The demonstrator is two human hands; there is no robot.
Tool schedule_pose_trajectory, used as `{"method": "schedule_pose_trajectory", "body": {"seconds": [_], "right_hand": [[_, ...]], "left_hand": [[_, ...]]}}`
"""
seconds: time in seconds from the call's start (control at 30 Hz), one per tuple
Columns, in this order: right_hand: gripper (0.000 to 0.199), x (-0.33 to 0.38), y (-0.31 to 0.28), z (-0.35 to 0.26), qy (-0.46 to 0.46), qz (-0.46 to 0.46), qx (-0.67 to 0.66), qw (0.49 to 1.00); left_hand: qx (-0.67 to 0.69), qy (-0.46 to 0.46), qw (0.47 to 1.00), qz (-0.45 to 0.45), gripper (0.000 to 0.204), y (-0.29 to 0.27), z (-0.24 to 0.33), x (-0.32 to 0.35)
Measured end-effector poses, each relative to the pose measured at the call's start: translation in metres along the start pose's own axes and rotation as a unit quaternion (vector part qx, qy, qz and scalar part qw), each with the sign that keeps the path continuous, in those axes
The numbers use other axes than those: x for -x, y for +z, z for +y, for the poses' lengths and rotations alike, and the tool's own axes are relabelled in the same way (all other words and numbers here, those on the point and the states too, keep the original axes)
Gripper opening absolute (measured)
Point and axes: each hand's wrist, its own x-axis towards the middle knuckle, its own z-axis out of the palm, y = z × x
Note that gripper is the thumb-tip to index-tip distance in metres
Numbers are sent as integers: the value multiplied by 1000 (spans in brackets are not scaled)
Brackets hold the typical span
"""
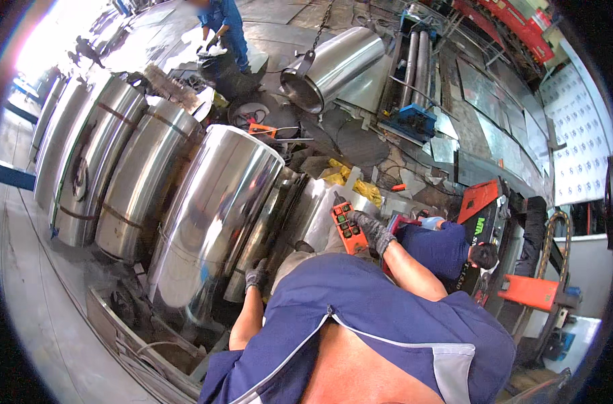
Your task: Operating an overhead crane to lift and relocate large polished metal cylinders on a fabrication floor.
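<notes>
My right hand, in a grey work glove, is closed around an orange crane remote control with dark buttons, held in front of my body. My left hand, gloved too, hangs lower at my left side. Its fingers lie against the edge of a narrow shiny metal roll, and nothing shows in them. Beyond, a large polished steel cylinder lies tilted at the end of a chain, with a clamp at its open rim. Whether it touches the floor is hard to tell.
Big steel coils stand in a row to my left. A co-worker in dark blue bends close on my right; another in blue works far off. A rolling machine stands beyond, with metal sheets beside it.
</notes>
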Motion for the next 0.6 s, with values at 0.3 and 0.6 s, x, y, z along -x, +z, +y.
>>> {"method": "schedule_pose_trajectory", "body": {"seconds": [0.3, 0.6], "right_hand": [[29, -31, -16, 8, -35, -44, 14, 998], [36, -60, -38, -18, -19, -50, -27, 998]], "left_hand": [[145, -82, 986, -15, 59, -11, -17, 1], [70, -103, 991, -48, 48, 0, 10, 4]]}}
